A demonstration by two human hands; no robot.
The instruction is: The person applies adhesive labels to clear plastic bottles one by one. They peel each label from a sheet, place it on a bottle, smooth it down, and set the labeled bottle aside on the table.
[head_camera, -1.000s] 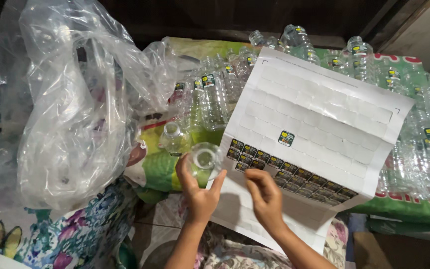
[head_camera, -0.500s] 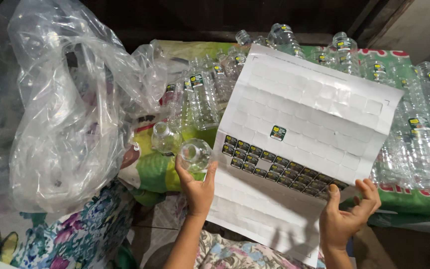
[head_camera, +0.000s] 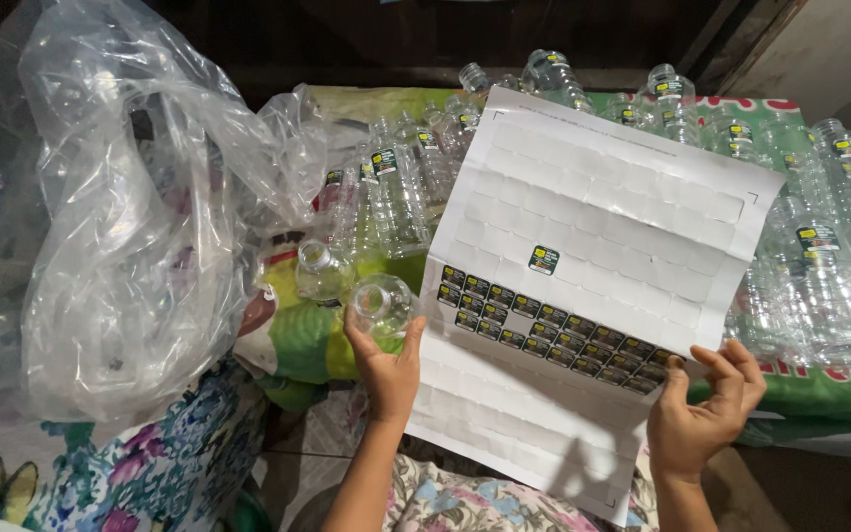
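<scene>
Sticker sheet and empty bottle, one in each hand

The big white sticker sheet, thin and floppy, fills the centre; right hand pinches its 4 o'clock edge. Left hand wraps the clear bottle, light, smooth, probably slippery, at 9 o'clock.

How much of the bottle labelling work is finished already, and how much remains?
Done: most squares on the large white sticker sheet are peeled, and clear plastic bottles with small dark labels lie on the green cloth. In hand: the left hand holds an unlabelled clear bottle; the right hand grips the sheet's edge. Left: about three rows of dark stickers.
</scene>
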